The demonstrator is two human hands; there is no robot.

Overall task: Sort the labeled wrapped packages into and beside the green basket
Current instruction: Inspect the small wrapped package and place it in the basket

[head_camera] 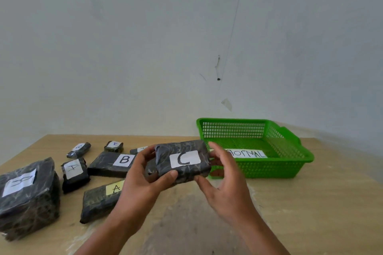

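Both hands hold a black wrapped package (192, 168) with a white "C" label above the table, just left of the green basket (290, 168). My left hand (143, 182) grips its left end, thumb under the front edge. My right hand (223, 184) grips its right end. The basket holds only a white paper reading "NORMAL" (246, 153). On the left lie more black packages: a "B" one (107, 164), a yellow-labelled "A" one (97, 201), a small "A" one (74, 174) and a big one (27, 196).
Two small packages (79, 149) (113, 146) lie farther back near the wall, and another (137, 149) peeks out behind my left hand. The wooden table (310, 213) meets a pale wall behind the basket. Bare wood lies in front of and right of the basket.
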